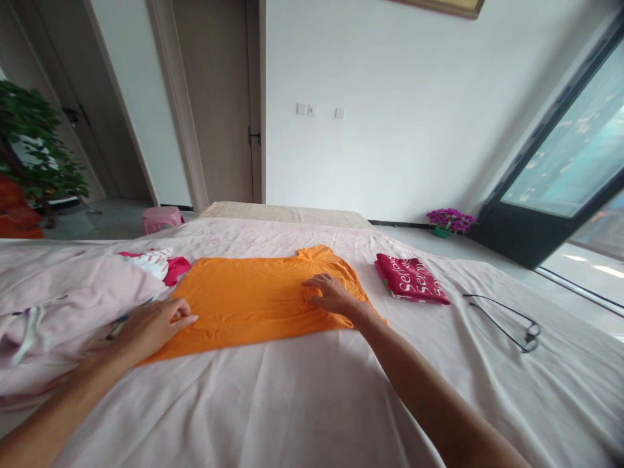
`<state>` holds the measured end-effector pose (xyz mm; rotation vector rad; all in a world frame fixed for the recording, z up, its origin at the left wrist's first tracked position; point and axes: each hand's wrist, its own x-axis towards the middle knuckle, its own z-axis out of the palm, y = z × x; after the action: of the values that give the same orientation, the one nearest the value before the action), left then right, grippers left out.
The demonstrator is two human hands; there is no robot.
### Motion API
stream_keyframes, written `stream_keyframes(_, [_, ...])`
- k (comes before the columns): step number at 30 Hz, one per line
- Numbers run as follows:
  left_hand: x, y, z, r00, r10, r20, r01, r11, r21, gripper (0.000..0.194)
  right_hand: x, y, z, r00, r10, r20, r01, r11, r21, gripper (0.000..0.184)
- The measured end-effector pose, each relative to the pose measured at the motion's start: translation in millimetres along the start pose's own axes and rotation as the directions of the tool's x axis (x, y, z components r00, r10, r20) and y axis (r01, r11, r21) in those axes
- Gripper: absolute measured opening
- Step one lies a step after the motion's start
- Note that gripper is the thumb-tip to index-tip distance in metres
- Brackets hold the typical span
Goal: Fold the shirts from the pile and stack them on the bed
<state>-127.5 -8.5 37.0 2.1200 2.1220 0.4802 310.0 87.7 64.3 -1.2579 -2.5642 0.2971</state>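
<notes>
An orange T-shirt (244, 296) lies spread sideways on the pale pink bedsheet (292, 396), its hem to the left and its neck and sleeve end to the right. My left hand (156, 328) rests at the hem end, thumb apart from the lightly bent fingers. Over the right part of the shirt, my right hand (331, 296) touches the fabric with fingers spread, and small creases show beside the fingertips. To the right of the shirt sits a folded red cloth with white lettering (412, 279).
Black-framed glasses (529, 335) lie on the sheet at the right. Rumpled pink bedding (73, 305) and a red and white garment (153, 263) are at the left. Beyond the bed are a pink stool (160, 219), purple flowers (451, 221) and a leafy plant (39, 143).
</notes>
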Motion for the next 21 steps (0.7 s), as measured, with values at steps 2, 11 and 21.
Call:
stream_keyframes(2, [0, -5, 4.7, 0.999, 0.038, 0.028, -0.038, 0.999, 0.017, 0.036, 4, 1, 1, 0.998, -0.045, 0.039, 0.043, 0.998, 0.051, 0.039])
stream_keyframes(11, [-3, -21, 22.9, 0.992, 0.068, -0.109, -0.068, 0.998, 0.009, 0.030, 2, 7, 22, 0.981, 0.081, -0.174, -0.077, 0.997, 0.033, 0.008])
stream_keyframes(21, [-19, 17, 15.0, 0.852, 0.418, -0.316, -0.343, 0.901, 0.267, 0.022, -7, -4, 25, 0.945, 0.054, -0.322, -0.067, 0.997, -0.027, 0.021])
